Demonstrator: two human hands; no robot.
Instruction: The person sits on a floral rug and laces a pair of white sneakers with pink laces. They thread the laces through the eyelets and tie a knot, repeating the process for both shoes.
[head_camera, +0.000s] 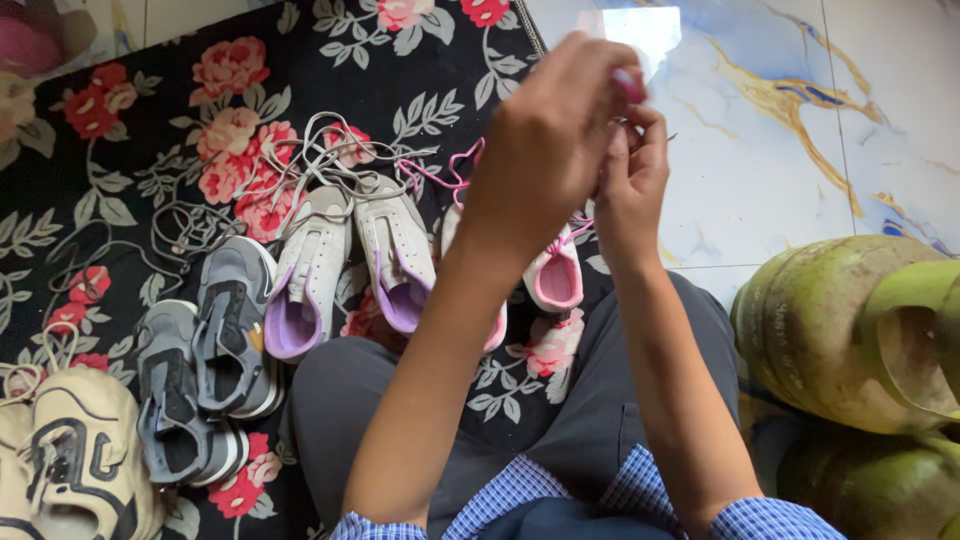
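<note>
Pink lace (572, 232) runs up from a white-and-pink shoe (553, 275) on the floral mat (130, 60) to both raised hands. Left hand (545, 140) and right hand (630, 180) meet above the shoe, fingers pinched together on the lace end. Beside that shoe lie a white-and-lilac pair (350, 265) with loose grey laces (300, 160), a grey pair (205, 370) and a beige pair (75, 465). Green gas cylinders (840, 330) stand on the marble floor (760, 150), right.

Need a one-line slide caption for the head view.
Seated person's left hand and right hand pinch a pink lace above a pink-lined shoe, pairs of shoes lined up on a floral mat.
</note>
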